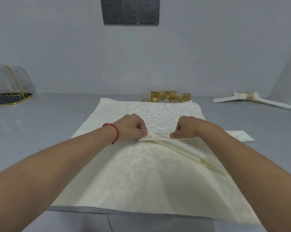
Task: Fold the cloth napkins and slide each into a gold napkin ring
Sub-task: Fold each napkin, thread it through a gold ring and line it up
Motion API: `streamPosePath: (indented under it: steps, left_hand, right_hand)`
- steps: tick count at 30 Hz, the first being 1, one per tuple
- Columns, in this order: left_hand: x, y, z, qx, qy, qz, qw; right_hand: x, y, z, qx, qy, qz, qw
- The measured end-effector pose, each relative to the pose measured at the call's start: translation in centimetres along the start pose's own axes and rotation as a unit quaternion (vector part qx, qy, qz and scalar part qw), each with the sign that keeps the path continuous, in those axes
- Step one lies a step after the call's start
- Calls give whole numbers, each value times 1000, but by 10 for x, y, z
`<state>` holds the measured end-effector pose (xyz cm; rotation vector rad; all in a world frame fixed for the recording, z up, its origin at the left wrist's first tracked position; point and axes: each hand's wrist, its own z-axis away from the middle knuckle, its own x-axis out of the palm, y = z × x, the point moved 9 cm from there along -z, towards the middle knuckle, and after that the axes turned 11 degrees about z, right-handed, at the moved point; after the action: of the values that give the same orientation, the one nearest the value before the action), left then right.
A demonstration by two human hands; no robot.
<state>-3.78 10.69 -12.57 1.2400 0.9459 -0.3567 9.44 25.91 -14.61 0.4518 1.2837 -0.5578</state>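
Both hands (133,128) (185,128) pinch napkin (158,143)

Just my setup here: I'm at a plain grey counter (40,124), smooth and a bit shiny, pushed right against a pale grey wall (57,47). Up on that wall there's a dark outlet strip (130,11) with three sockets side by side. Another wall (290,67) comes in on the right to make a corner. Below the counter's front edge I can see grey floor tiles (71,223) with thin seams. Lighting is soft and even, shadows barely there.
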Motion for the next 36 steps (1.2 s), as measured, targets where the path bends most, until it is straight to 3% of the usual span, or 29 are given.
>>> streamPosePath:
  steps: [6, 10, 14, 16, 21, 24, 27, 32, 36]
  left_hand:
    - [6, -3, 3, 8, 40, 11, 999]
    - [8, 0, -1, 10, 39, -15, 999]
    - [12, 0, -4, -4, 31, -30, 999]
    - [13, 0, -6, -8, 28, -27, 999]
    - [16, 0, -4, -10, 14, -15, 1000]
    - [16, 0, -3, -6, 8, -15, 1000]
    - [14, 2, -1, 1, 5, -12, 1000]
    - [11, -2, 2, -12, -8, 10, 1000]
    - [6, -5, 1, -30, -34, 44, 998]
  right_hand:
    - [-7, 11, 12, 42, -60, 67, 995]
    - [-17, -1, 15, 45, 6, 61, 997]
    - [-28, -40, 24, -9, 73, 264, 962]
    - [-24, -49, 24, -32, 58, 293, 954]
    - [-35, -32, 30, -12, -58, 19, 998]
    - [-35, -33, 38, -26, -160, -171, 972]
    - [-37, -33, 43, -86, -166, -182, 965]
    - [-28, -30, 31, -112, -62, -106, 986]
    - [-17, -29, 17, -121, -11, -113, 986]
